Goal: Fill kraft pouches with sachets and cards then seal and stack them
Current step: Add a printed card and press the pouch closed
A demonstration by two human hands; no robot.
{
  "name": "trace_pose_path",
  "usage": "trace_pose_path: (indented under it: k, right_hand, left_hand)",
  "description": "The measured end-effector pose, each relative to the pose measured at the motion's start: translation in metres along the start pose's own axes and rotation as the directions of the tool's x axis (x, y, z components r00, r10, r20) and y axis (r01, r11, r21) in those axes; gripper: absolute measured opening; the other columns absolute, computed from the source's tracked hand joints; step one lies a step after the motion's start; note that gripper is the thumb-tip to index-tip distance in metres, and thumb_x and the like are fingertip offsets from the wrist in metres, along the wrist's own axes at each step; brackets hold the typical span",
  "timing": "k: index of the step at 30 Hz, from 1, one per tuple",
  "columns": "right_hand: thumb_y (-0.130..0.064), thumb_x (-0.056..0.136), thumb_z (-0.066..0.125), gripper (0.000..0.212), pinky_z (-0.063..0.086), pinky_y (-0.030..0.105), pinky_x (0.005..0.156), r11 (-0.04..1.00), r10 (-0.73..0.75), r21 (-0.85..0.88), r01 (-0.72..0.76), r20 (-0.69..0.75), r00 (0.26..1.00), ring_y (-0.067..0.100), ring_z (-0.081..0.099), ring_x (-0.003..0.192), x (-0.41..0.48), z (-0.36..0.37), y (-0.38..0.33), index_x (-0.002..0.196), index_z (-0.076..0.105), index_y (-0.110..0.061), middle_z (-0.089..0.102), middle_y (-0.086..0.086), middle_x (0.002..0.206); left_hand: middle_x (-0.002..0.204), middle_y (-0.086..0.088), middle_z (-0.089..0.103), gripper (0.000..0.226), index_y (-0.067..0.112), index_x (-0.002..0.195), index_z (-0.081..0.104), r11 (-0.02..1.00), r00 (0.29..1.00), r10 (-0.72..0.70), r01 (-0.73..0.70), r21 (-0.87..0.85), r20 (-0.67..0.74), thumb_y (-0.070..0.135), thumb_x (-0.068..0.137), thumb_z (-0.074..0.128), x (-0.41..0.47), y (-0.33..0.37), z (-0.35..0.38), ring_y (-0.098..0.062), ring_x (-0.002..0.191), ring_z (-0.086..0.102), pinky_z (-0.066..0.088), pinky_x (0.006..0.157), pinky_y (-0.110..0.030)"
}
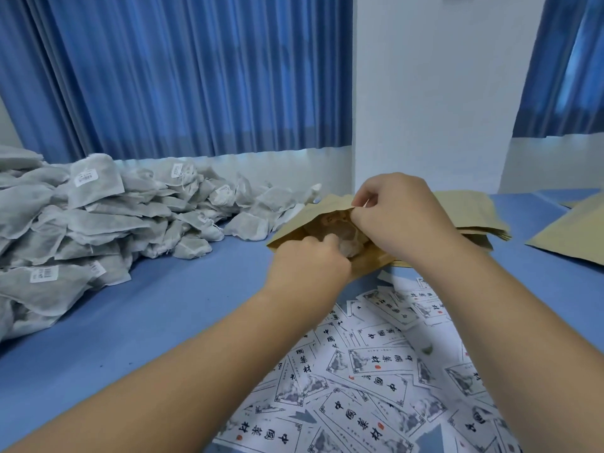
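**View:** single, worn on the person's head.

**Position:** above the near side of the blue table (183,289). Both forearms enter from the bottom corners.

**Facing:** forward and down, toward the white wall (434,93) and blue curtain (183,76) behind the table.

**Nearness:** close. The left hand (307,259), on a sachet (351,246), and the right hand (398,214) meet at a paper pouch (294,230) just above frame centre.

**Coverage:**
- pile of sachets (98,217) at left
- printed cards (369,364) at lower right, nearest the lens
- stack of pouches (474,210) at right, behind the right hand

**Lens:** apparently wide, as the curtain folds lean outward toward the frame's sides.
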State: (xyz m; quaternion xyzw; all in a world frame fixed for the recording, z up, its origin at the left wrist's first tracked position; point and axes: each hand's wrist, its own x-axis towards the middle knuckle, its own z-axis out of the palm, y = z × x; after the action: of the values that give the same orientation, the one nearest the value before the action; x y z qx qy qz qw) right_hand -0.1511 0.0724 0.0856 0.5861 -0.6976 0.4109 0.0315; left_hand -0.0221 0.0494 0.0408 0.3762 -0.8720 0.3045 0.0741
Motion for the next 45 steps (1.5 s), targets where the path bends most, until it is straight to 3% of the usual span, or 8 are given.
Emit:
trace_pose_path:
  k: [8,18,21,24,30,34,39,45]
  right_hand:
    - [-0.017,0.077,0.056,0.015,0.049,0.028,0.070,1.000,-0.021,-0.010,0.021,0.021,1.000,0.017,0.058,0.086,-0.001,0.004,-0.002,0.080,0.065,-0.029,0.063,-0.006,0.089]
    - [-0.016,0.079,0.057,0.015,0.054,0.036,0.077,0.999,-0.039,0.011,0.038,0.052,0.998,0.021,0.060,0.085,-0.002,0.004,-0.003,0.078,0.061,-0.031,0.065,-0.003,0.089]
    - [-0.017,0.079,0.057,0.016,0.054,0.036,0.075,0.999,-0.042,0.004,0.042,0.067,0.997,0.020,0.060,0.084,-0.003,0.006,-0.004,0.076,0.058,-0.032,0.065,-0.004,0.088]
    - [-0.019,0.078,0.058,0.011,0.054,0.036,0.073,0.999,-0.035,-0.007,0.036,0.058,0.998,0.019,0.060,0.082,-0.003,0.007,-0.003,0.076,0.061,-0.029,0.064,-0.006,0.085]
    - [-0.019,0.087,0.054,0.017,0.046,0.032,0.073,0.993,-0.112,-0.043,0.110,-0.059,0.992,0.018,0.055,0.087,-0.002,0.013,-0.003,0.092,0.067,-0.029,0.058,-0.004,0.092]
    - [-0.021,0.093,0.051,0.018,0.040,0.031,0.069,0.978,-0.203,-0.094,0.188,-0.192,0.960,0.018,0.052,0.088,-0.010,0.016,-0.009,0.098,0.067,-0.025,0.055,-0.005,0.093]
    - [-0.018,0.092,0.054,0.017,0.047,0.039,0.069,0.939,-0.344,-0.105,0.328,-0.272,0.899,0.023,0.055,0.084,-0.025,0.015,-0.025,0.097,0.070,-0.017,0.058,0.001,0.090]
    - [-0.016,0.089,0.057,0.018,0.049,0.040,0.061,0.877,-0.461,0.006,0.481,-0.271,0.845,0.022,0.057,0.075,-0.050,0.024,-0.043,0.096,0.074,-0.013,0.058,0.002,0.082]
  left_hand:
    - [0.066,0.002,0.033,0.012,0.015,0.107,0.053,0.994,1.000,-0.018,0.020,-0.106,0.021,0.016,0.097,0.045,0.036,0.003,0.004,-0.016,0.051,0.033,0.019,0.042,-0.026]
    - [0.064,0.001,0.040,0.025,0.022,0.073,0.044,0.985,0.974,-0.062,0.095,-0.143,0.216,0.018,0.097,0.048,0.033,-0.008,0.021,-0.015,0.053,0.039,0.033,0.047,-0.029]
    - [0.079,0.001,0.050,0.027,0.028,0.073,0.036,0.990,0.984,-0.011,0.035,-0.138,0.176,0.012,0.091,0.049,0.020,-0.010,0.021,-0.021,0.073,0.050,0.032,0.064,-0.031]
    - [0.105,-0.002,0.055,0.018,0.023,0.102,0.057,0.991,0.996,-0.010,0.021,-0.135,0.085,0.014,0.089,0.050,0.003,-0.008,0.022,-0.024,0.099,0.049,0.025,0.079,-0.031]
    - [0.108,-0.012,0.065,0.034,0.006,0.107,0.068,0.911,0.849,-0.260,0.059,-0.407,-0.461,0.009,0.073,0.074,-0.031,-0.022,0.021,-0.036,0.093,0.062,0.049,0.074,-0.044]
    - [0.120,-0.015,0.055,0.070,0.013,0.129,0.055,0.846,0.782,-0.466,0.258,-0.466,-0.414,0.025,0.066,0.084,-0.041,-0.046,0.017,-0.036,0.103,0.057,0.043,0.082,-0.049]
    - [0.127,0.001,0.050,0.083,0.029,0.145,0.036,0.724,0.859,-0.482,0.280,-0.631,-0.172,0.039,0.074,0.078,-0.047,-0.063,0.012,-0.024,0.112,0.052,0.040,0.094,-0.042]
    - [0.117,0.003,0.060,0.062,0.032,0.130,0.059,0.709,0.836,-0.489,0.213,-0.673,-0.250,0.000,0.076,0.063,-0.083,-0.084,0.009,-0.027,0.101,0.058,0.049,0.082,-0.041]
